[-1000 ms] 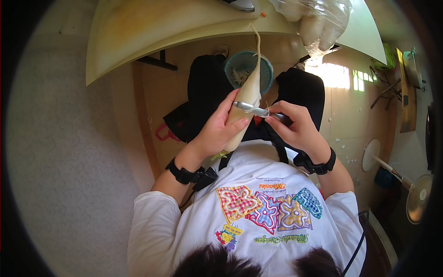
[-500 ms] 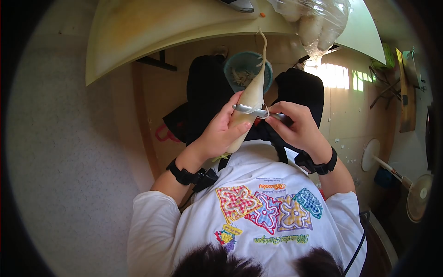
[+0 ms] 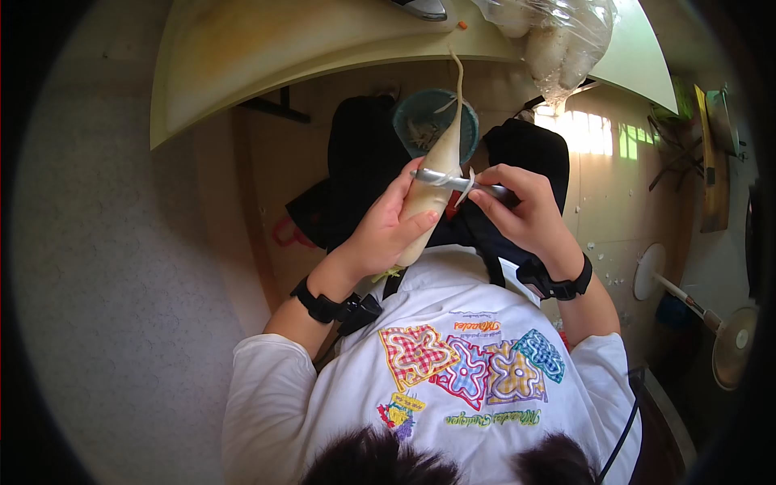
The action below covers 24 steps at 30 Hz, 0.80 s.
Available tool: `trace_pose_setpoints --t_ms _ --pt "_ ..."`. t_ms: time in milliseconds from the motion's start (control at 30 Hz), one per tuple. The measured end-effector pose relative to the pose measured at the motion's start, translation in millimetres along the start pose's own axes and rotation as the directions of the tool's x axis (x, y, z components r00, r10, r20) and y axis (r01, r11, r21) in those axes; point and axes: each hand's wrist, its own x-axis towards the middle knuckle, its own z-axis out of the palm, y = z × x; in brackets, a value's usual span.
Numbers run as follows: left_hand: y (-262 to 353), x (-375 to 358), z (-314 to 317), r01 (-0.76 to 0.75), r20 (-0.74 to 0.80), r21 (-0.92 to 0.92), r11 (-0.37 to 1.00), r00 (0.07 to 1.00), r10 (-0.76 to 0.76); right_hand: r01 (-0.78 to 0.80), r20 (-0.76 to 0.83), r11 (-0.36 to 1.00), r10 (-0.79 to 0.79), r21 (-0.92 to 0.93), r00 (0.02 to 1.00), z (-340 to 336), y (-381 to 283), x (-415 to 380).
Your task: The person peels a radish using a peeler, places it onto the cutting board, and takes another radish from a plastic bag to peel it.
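A long white radish (image 3: pixel 422 212) points away from me, its thin root tip over the bucket and its green stub near my shirt. My left hand (image 3: pixel 386 226) is wrapped round its thick part, thumb on top. In my right hand (image 3: pixel 521 206) is a metal peeler (image 3: pixel 443 179), its head lying across the radish. Strips of peel (image 3: pixel 470 184) hang at the peeler, and a thin one sticks out near the root. Below, between my knees, stands a blue-green bucket (image 3: pixel 402 129) with peelings inside.
The pale table (image 3: pixel 242 69) curves across the far side. On it lie a plastic bag of white radishes (image 3: pixel 566 52), a shiny metal object (image 3: pixel 427 8) only partly in view, and an orange scrap (image 3: pixel 462 26). A white fan (image 3: pixel 734 347) stands at the right.
The peeler has moved slightly up the radish, away from me, with my right hand. A peel strip now stands out near the root. My left hand keeps its hold.
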Motion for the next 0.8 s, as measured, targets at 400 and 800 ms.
trace_pose_setpoints --t_ms 400,800 --pt "3 -3 4 0.008 0.077 -0.033 0.999 0.997 -0.006 -0.021 -0.119 0.992 0.006 -0.122 0.993 -9 8 4" --pt "-2 -4 -1 0.011 0.118 -0.028 1.0 0.993 -0.008 -0.046 -0.144 0.99 0.026 -0.135 0.989 -15 14 7"
